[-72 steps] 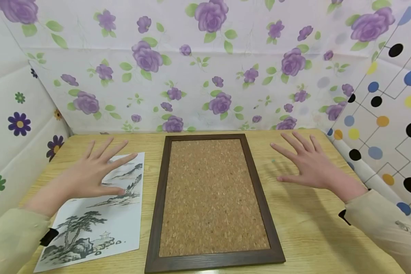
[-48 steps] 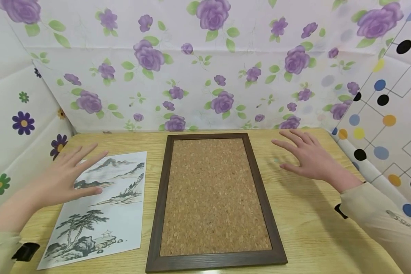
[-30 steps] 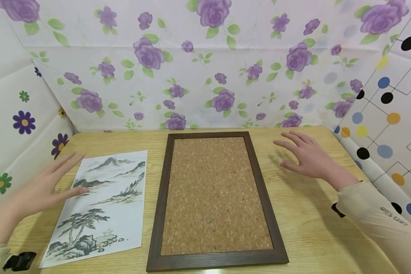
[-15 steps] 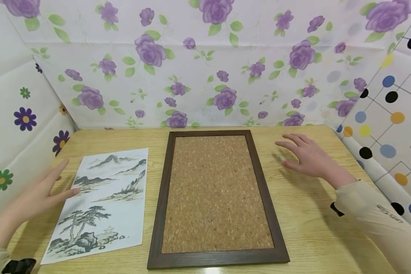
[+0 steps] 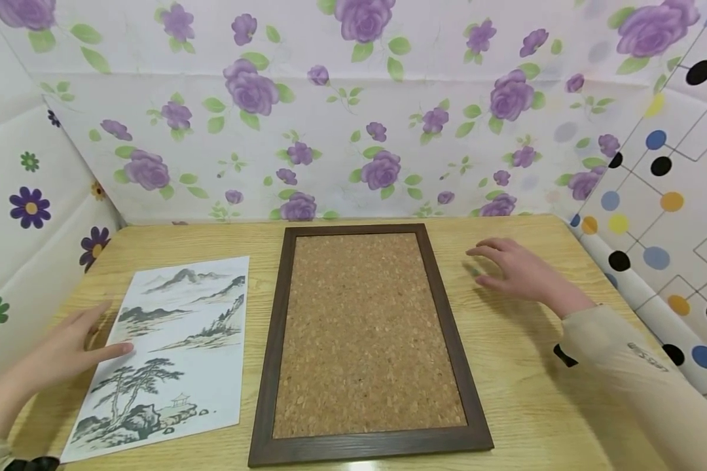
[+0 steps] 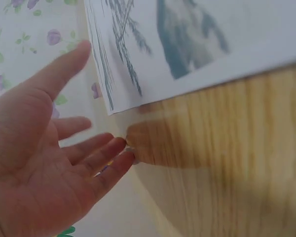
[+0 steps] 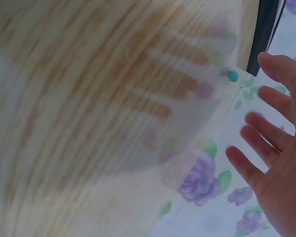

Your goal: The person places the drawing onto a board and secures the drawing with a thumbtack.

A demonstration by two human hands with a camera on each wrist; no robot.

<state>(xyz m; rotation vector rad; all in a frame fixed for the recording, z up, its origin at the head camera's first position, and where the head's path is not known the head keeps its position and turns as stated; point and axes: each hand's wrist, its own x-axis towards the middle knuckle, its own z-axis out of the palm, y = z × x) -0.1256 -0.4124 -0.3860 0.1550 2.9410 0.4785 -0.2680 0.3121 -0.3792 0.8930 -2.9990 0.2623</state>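
A sheet of paper (image 5: 212,379) printed with an ink landscape of mountains and pine trees lies on the left of the table. My left hand (image 5: 65,353) is at its left edge, the thumb overlapping the sheet in the head view; the left wrist view shows the fingers (image 6: 111,173) loosely bent and holding nothing. On the right, my right hand (image 5: 515,271) hovers over the table, fingers slightly bent, nothing in its grasp. Just by its fingertips sits a small teal pin (image 7: 232,76) with a round head. A dark-framed cork board (image 5: 365,333) lies between the hands.
The wooden table (image 5: 542,366) meets a flowered cloth wall (image 5: 330,144) at the back. Patterned cloth also hangs at both sides, daisies on the left and coloured dots on the right.
My left hand has moved left and down from over the picture to the paper's left edge. My right hand has lowered towards the teal pin, its fingers bending more.
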